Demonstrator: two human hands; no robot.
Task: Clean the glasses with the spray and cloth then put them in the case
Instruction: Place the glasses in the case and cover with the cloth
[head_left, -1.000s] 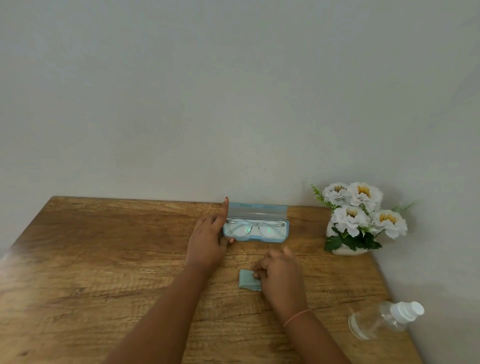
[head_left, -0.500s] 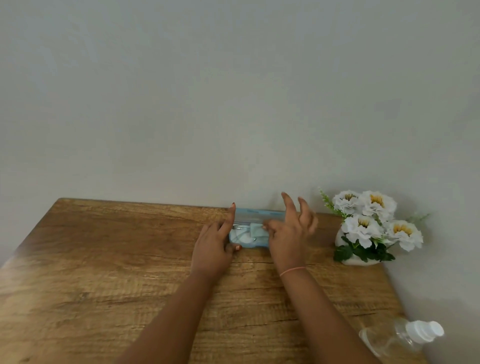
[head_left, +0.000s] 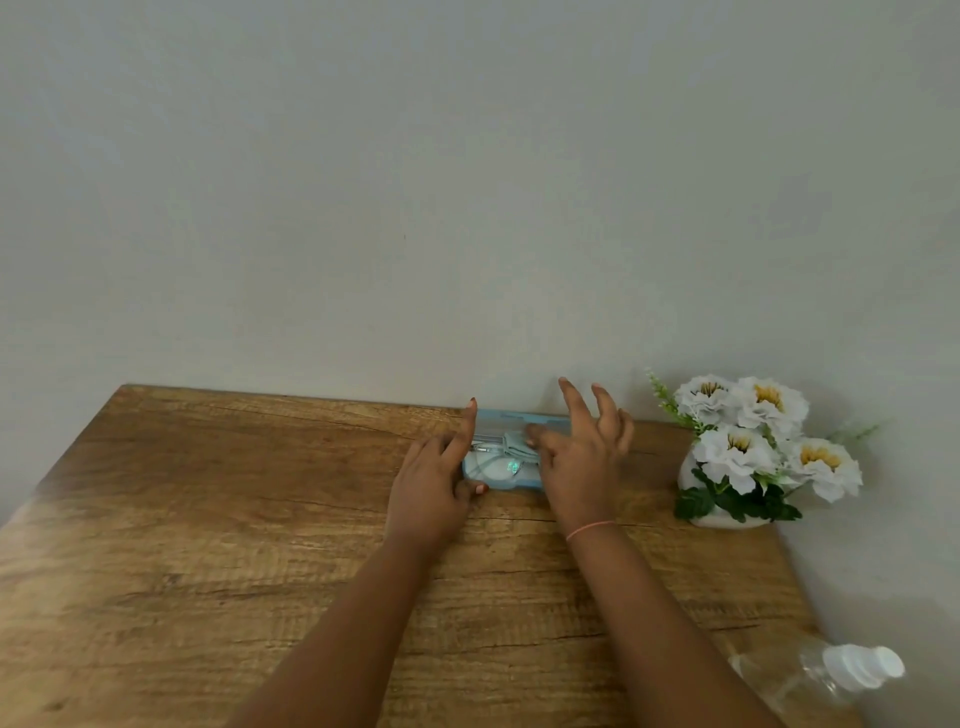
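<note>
The light-blue glasses case (head_left: 523, 417) lies open at the back of the table, its lid against the wall. The glasses (head_left: 487, 466) rest folded inside it. The small blue-grey cloth (head_left: 514, 443) lies in the case on top of the glasses. My left hand (head_left: 431, 483) grips the case's left end, index finger up along the lid and thumb at the front edge. My right hand (head_left: 582, 457) covers the right part of the case with fingers spread. Its thumb touches the cloth. The clear spray bottle (head_left: 831, 670) with a white nozzle lies on its side at the table's front right.
A white pot of white flowers (head_left: 748, 452) stands right of the case, close to my right hand. The wooden table (head_left: 208, 519) ends at a grey wall just behind the case and along its right side.
My right hand picked the cloth up off the table, carried it to the case and laid it on the glasses; its fingers have now spread. My left hand stayed on the case.
</note>
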